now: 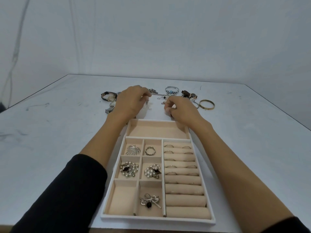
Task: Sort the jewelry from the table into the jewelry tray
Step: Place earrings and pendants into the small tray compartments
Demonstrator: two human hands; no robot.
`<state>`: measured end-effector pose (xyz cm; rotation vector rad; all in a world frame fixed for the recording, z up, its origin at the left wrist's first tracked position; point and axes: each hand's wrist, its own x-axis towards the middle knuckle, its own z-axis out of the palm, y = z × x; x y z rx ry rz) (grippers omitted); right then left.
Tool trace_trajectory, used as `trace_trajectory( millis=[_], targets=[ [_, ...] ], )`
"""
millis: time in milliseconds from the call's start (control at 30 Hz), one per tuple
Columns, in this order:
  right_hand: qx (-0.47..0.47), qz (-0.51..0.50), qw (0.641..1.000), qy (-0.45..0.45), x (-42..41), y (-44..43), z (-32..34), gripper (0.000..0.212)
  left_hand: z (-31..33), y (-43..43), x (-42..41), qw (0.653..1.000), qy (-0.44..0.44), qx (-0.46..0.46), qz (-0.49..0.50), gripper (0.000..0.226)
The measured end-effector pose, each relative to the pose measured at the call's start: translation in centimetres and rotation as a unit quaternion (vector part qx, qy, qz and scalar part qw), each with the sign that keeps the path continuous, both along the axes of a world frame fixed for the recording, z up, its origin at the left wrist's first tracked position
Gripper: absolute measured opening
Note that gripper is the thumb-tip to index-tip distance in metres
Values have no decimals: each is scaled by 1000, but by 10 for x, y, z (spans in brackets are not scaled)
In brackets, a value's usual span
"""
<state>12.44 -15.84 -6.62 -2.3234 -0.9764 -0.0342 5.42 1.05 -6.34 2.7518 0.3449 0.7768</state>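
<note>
The grey table [58, 132] fills the lower half of the view. On it sits the jewelry tray [158, 220], white-rimmed and lined in beige, near the front edge.

Both forearms reach past the tray toward 12 o'clock. The left hand [130, 101] hovers at the tray's 11 o'clock. Its fingers are curled and pinch a small silver dangling piece [147, 103], which hangs above the table. The right hand [182, 111] is over the tray's far rim at 1 o'clock, fingers curled and thumb pressed to forefinger. A thin sliver of metal [164, 110] shows at their tips, too small to name.

The unsorted jewelry lies in a row beyond the hands:
- At 10 o'clock, a black-strap watch [107, 95] and a silver link watch [110, 107].
- At 12 o'clock, a silver chain [156, 94] and a beaded bangle [170, 90].
- At 1 o'clock, a brown-strap watch [189, 95].
- At 2 o'clock, a gold bangle [207, 104].

Inside the tray, the ring rolls [183, 180] on the 3 o'clock side carry several rings. The small left compartments hold:
- a leaf brooch [133, 149]
- a wide ring [150, 150]
- two pearl clusters [128, 169]
- a bow brooch [149, 201], at 6 o'clock
</note>
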Motion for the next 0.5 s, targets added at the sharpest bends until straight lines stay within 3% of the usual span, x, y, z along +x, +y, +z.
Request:
trace_trajectory(
  millis=[200,500],
  targets=[
    [7,-6,1000,-18,-1,-3,4,18,8,-1,-11,996,-57,-56,-37,19],
    [123,-15,992,16,-4,-5,9,14,30,-16,-50,956,-179,-209,-97,15]
  ],
)
